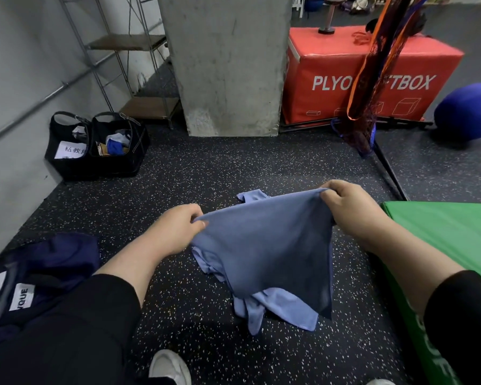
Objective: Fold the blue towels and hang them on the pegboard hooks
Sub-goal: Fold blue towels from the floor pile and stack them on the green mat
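Note:
A blue towel [267, 245] hangs spread between my two hands above the speckled black floor. My left hand [175, 229] pinches its left top corner. The right top corner is gripped by my right hand [350, 209]. Under the held towel, more blue towels [283, 309] lie crumpled on the floor, and one corner of blue cloth [252, 195] shows beyond the held towel's top edge. No pegboard or hooks are in view.
A green mat [456, 234] lies at my right. A dark blue bag [39, 273] sits at my left, two black baskets [95, 145] stand by the wall. A concrete pillar [228, 65], a red plyo box [372, 73] and a blue ball [469, 112] stand ahead.

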### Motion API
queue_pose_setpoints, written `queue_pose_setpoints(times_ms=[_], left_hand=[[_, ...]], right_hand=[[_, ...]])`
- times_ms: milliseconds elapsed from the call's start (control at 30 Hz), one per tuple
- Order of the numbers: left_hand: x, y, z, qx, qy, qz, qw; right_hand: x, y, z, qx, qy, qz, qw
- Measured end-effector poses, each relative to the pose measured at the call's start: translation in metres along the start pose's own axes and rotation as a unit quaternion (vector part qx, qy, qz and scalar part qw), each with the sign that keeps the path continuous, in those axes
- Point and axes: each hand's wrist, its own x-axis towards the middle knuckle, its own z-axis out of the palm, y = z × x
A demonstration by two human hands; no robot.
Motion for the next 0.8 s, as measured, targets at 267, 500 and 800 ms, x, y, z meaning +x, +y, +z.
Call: queue_pose_setpoints(times_ms=[267, 500, 800], left_hand=[[0.007, 0.0, -0.004, -0.242, 0.145, -0.062, 0.958], [0.014, 0.021, 0.0, -0.499, 0.141, -0.119, 0.847], [-0.011, 0.096, 0.025, -0.436, 0.107, -0.011, 0.894]], right_hand=[[-0.001, -0.002, 0.0, 0.089, 0.06, 0.035, 0.994], [0.006, 0.002, 0.008, 0.202, 0.014, 0.111, 0.973], [-0.013, -0.033, 0.043, 0.333, -0.107, 0.139, 0.926]])
